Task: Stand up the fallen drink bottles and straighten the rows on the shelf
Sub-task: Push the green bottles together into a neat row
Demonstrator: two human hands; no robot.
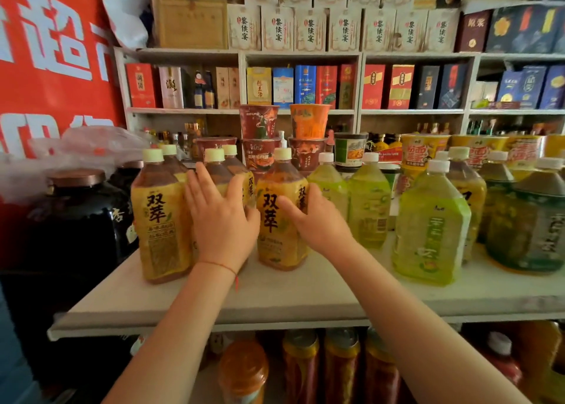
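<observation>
Where hands meet, yellow-labelled tea bottle upright, cream cap.

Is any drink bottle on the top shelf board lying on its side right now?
No. Every bottle in view on the shelf board stands upright, cap up, including the yellow-label bottle between the left hand and right hand.
</observation>
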